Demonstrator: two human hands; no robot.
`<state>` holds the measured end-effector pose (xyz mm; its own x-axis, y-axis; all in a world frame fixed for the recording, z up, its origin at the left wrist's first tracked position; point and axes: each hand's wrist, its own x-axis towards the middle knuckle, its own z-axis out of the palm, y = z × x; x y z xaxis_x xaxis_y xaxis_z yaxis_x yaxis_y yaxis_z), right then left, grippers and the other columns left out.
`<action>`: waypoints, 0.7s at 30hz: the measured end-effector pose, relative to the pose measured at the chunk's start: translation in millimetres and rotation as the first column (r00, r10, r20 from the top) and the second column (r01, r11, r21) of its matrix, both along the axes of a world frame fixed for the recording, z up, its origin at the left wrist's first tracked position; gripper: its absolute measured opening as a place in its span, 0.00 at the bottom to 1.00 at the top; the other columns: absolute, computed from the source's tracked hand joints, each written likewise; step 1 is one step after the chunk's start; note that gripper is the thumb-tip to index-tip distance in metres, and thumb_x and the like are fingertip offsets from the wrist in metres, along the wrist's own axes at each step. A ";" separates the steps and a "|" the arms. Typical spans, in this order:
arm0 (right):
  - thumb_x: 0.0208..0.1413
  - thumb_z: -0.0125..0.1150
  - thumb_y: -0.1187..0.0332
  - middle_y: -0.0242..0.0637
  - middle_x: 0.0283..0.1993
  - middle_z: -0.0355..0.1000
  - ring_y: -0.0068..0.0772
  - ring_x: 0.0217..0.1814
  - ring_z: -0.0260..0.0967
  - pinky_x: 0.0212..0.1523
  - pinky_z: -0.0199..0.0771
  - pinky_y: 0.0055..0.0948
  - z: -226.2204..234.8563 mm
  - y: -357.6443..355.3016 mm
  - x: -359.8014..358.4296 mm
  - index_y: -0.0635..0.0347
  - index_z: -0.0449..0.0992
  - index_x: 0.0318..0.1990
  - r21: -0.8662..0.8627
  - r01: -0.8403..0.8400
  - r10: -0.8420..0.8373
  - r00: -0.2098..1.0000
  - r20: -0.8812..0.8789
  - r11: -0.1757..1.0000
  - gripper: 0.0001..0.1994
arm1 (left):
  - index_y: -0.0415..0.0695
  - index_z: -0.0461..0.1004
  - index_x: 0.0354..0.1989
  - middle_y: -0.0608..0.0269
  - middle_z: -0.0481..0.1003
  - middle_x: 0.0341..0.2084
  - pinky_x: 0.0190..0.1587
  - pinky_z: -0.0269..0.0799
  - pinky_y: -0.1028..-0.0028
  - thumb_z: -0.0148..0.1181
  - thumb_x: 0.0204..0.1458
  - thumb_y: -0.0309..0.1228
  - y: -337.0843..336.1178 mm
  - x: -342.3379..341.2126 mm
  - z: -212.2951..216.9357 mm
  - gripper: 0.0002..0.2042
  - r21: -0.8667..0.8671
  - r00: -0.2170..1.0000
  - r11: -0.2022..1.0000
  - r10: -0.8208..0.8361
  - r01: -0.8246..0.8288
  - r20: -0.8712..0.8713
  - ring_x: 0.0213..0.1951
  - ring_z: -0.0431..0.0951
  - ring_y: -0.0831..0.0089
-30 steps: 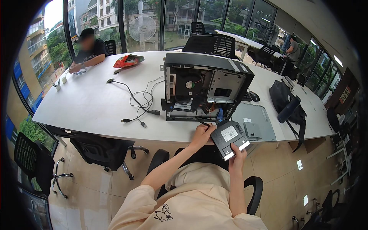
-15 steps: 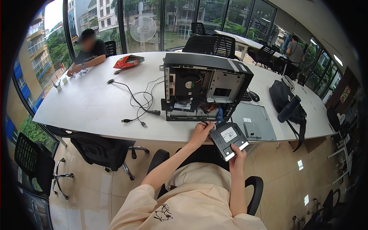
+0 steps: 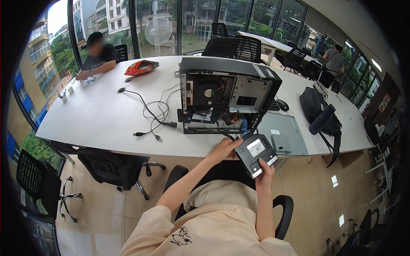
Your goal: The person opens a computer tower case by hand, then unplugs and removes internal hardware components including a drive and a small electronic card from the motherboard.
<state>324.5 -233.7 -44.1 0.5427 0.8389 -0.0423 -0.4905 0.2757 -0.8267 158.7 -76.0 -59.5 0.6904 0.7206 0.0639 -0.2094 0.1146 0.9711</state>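
A slim black optical drive [image 3: 250,154] with a white label and silver edge pieces hangs just off the table's front edge. My right hand [image 3: 265,173] grips its near right corner, thumb on top. At the drive's far left corner, my left hand [image 3: 225,149] is closed around the end of a black cable [image 3: 225,135]; the thumb covers part of the joint, so whether the plug is seated is hidden. That cable runs into an opened desktop computer case [image 3: 230,70], which shows its fan, wires and metal bracket.
Loose cables [image 3: 158,115] lie left of the case. A grey side panel [image 3: 290,132] with a small silver box on it lies to the right. Beyond are a mouse [image 3: 282,105], a black bag [image 3: 314,102] and a red packet [image 3: 141,67]. Another person [image 3: 98,57] sits at the far left.
My left fingers have shifted slightly at the cable end, and the black cable now shows more clearly between case and drive. The drive has barely moved.
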 end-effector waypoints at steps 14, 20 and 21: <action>0.56 0.68 0.73 0.39 0.51 0.77 0.32 0.51 0.78 0.52 0.79 0.30 2.4 -23.9 37.7 0.68 0.73 0.57 0.002 0.141 -0.139 0.977 0.159 0.990 0.22 | 0.55 0.53 0.17 0.77 0.50 0.13 0.24 0.60 0.75 0.51 0.72 0.49 -1.0 -1.8 12.9 0.29 -0.061 1.000 0.998 0.014 -0.013 0.004 0.16 0.52 0.81; 0.64 0.68 0.72 0.36 0.56 0.76 0.27 0.51 0.78 0.45 0.79 0.27 31.8 -1.6 116.3 0.61 0.71 0.63 0.077 0.376 -0.384 0.909 0.162 0.923 0.22 | 0.55 0.55 0.17 0.77 0.51 0.12 0.24 0.61 0.74 0.55 0.70 0.51 4.6 -3.7 3.2 0.28 -0.020 1.000 0.999 0.027 -0.027 0.008 0.16 0.55 0.81; 0.64 0.68 0.72 0.35 0.55 0.76 0.27 0.51 0.78 0.45 0.81 0.29 30.5 1.8 133.7 0.59 0.70 0.63 0.044 0.397 -0.399 0.903 0.160 0.917 0.22 | 0.55 0.55 0.17 0.77 0.51 0.12 0.24 0.61 0.74 0.55 0.70 0.51 3.3 -1.8 5.6 0.28 -0.020 1.000 1.000 0.022 -0.022 -0.004 0.16 0.55 0.81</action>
